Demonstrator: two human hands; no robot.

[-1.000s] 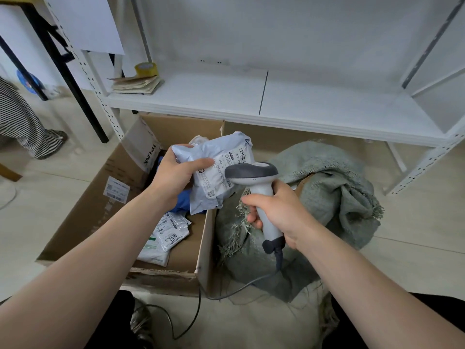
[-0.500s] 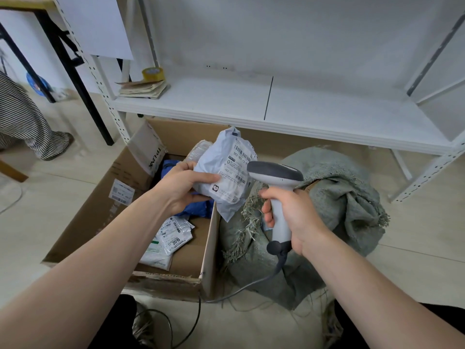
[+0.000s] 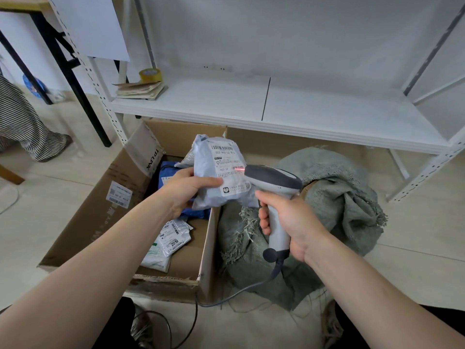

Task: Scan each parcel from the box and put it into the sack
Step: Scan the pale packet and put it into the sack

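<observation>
Pale floor (image 3: 415, 273): bears a cardboard box (image 3: 95, 222), a grey-green sack (image 3: 347, 210) touching the box's right wall, and a white shelf rack (image 3: 327, 114) behind the box.

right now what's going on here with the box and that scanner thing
A person is scanning a parcel. The left hand holds a grey parcel up above the cardboard box, and the right hand grips a scanner aimed at its label, where a red scan line shows. The parcel is not yet in the grey-green sack beside the box. More parcels lie in the box.
</observation>
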